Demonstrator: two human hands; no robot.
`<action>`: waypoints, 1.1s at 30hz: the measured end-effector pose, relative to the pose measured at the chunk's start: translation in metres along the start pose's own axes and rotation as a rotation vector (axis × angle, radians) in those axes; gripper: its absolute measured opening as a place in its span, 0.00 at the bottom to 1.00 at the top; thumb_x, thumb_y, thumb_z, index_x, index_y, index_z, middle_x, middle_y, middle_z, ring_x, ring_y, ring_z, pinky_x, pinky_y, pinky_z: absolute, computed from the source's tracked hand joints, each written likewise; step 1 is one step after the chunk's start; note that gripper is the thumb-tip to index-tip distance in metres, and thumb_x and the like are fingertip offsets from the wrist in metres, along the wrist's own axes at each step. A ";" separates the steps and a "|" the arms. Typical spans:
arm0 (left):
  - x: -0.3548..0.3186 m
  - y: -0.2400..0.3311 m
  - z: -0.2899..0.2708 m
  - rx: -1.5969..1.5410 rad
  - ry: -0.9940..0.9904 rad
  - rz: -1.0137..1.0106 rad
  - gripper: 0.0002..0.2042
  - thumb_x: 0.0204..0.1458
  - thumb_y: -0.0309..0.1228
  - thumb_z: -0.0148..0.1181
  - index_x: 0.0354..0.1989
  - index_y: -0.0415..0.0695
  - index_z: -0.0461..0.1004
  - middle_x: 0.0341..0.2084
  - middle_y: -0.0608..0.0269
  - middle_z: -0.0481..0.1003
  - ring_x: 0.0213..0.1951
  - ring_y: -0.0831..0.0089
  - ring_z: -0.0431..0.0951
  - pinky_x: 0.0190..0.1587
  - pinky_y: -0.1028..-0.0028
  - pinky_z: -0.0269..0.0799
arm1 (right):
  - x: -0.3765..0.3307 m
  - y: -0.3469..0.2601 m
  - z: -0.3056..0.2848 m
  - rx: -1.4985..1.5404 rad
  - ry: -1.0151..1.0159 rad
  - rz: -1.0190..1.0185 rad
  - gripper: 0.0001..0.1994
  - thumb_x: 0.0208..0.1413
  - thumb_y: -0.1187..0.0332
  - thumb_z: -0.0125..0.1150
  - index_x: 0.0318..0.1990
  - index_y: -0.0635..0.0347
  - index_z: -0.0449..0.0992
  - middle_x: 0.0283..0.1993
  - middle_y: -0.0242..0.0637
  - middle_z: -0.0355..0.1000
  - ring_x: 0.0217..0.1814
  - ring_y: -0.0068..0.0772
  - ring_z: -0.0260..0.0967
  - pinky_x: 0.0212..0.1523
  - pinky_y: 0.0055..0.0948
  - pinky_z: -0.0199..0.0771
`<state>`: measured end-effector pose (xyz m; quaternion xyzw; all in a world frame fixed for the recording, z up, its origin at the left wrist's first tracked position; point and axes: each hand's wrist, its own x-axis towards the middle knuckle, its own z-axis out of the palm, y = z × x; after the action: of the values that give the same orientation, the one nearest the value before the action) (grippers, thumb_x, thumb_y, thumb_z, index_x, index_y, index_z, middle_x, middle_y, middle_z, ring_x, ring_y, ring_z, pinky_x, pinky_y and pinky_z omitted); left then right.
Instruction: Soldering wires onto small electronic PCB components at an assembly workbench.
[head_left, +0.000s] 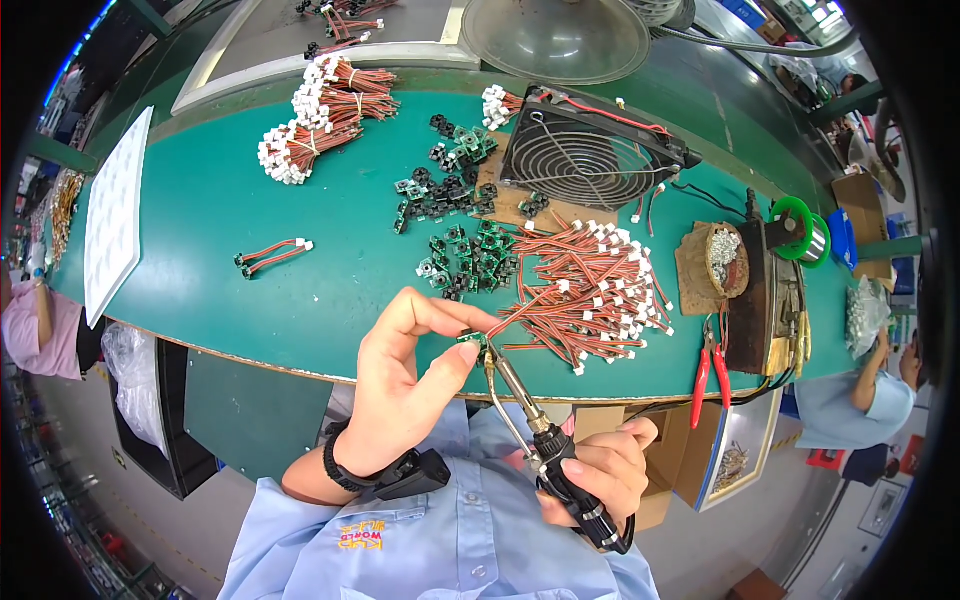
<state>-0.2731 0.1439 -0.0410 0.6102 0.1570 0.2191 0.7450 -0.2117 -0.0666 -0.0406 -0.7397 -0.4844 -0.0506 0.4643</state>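
My left hand (400, 385) pinches a small green circuit board (470, 338) between thumb and forefinger, just beyond the table's near edge. A red and brown wire lead (513, 316) runs from by my fingertips toward the wire pile. My right hand (610, 470) is wrapped round the black handle of a soldering iron (548, 440), which has a thin bent metal feed tube alongside its shaft. The iron's tip meets or nearly meets the board; the exact contact is too small to tell. Nearest to both hands is a heap of connector wires (590, 290) with white plugs.
Several loose black and green boards (470, 255) lie left of the wires. Two wired boards (272, 258) sit farther left. Bundled wires (325, 115), a caged fan (595, 155), red-handled pliers (711, 370), a solder spool (798, 232) and a white tray (118, 210) surround the work area.
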 end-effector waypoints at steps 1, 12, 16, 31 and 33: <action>0.000 0.000 0.000 0.007 0.000 0.005 0.06 0.48 0.22 0.53 0.31 0.41 0.62 0.37 0.49 0.74 0.40 0.70 0.73 0.45 0.72 0.66 | 0.000 0.000 0.000 -0.001 -0.002 0.003 0.18 0.33 0.58 0.72 0.35 0.48 0.77 0.29 0.23 0.74 0.30 0.21 0.68 0.40 0.28 0.52; -0.003 0.000 0.003 0.163 0.049 0.035 0.07 0.46 0.21 0.55 0.30 0.41 0.63 0.35 0.55 0.76 0.39 0.73 0.73 0.48 0.71 0.60 | -0.001 0.003 -0.005 -0.020 -0.003 -0.027 0.18 0.32 0.58 0.71 0.35 0.48 0.77 0.28 0.23 0.73 0.29 0.22 0.68 0.39 0.29 0.53; -0.002 0.003 0.003 0.055 0.018 -0.018 0.07 0.46 0.22 0.55 0.30 0.41 0.62 0.35 0.52 0.75 0.40 0.71 0.73 0.48 0.70 0.62 | -0.003 0.006 -0.011 -0.047 0.079 -0.029 0.21 0.33 0.56 0.70 0.38 0.51 0.76 0.29 0.27 0.73 0.30 0.22 0.68 0.39 0.29 0.52; -0.006 0.011 -0.010 -0.219 -0.047 -0.180 0.06 0.46 0.23 0.52 0.31 0.41 0.61 0.34 0.49 0.73 0.39 0.67 0.72 0.46 0.70 0.63 | 0.006 0.061 0.007 -0.121 0.532 0.437 0.15 0.48 0.79 0.59 0.46 0.61 0.70 0.40 0.40 0.72 0.40 0.29 0.68 0.46 0.26 0.65; -0.010 0.008 -0.016 -0.053 -0.002 -0.066 0.07 0.47 0.20 0.52 0.33 0.40 0.62 0.37 0.48 0.72 0.41 0.68 0.71 0.47 0.70 0.64 | 0.007 0.051 0.019 -0.047 0.425 0.370 0.15 0.48 0.79 0.59 0.45 0.61 0.69 0.38 0.38 0.73 0.41 0.27 0.68 0.46 0.24 0.65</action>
<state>-0.2911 0.1531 -0.0373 0.5850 0.1704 0.1977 0.7679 -0.1768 -0.0530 -0.0804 -0.7990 -0.2315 -0.1303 0.5396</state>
